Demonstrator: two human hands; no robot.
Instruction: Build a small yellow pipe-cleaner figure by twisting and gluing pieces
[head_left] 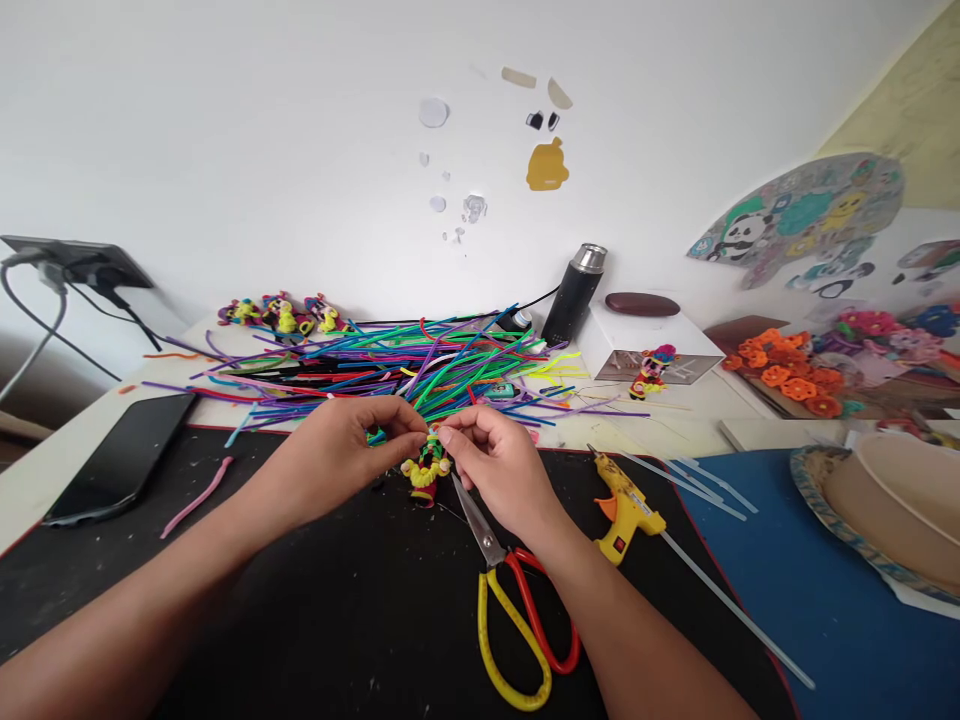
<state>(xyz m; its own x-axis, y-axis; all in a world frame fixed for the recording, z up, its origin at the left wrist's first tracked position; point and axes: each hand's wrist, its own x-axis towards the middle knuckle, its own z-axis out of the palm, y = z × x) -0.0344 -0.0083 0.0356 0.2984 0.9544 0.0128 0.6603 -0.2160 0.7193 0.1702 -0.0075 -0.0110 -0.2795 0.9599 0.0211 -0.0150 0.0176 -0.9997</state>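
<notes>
A small pipe-cleaner figure (426,472) in yellow, green and red is between my hands, above the black mat (315,620). My left hand (349,445) pinches at its upper left side, thumb and forefinger together. From the other side my right hand (495,462) closes its fingertips on the figure's top right. The figure's upper part is partly hidden by my fingers. Just below my right hand lie scissors (491,550) with one yellow and one red handle, blades pointing toward the figure.
Behind my hands spreads a heap of coloured pipe cleaners (360,365). A yellow glue gun (626,505) lies right, a phone (124,455) left. A black thermos (574,300) leans by a white box (637,335). Similar figures (281,312) sit at the back left.
</notes>
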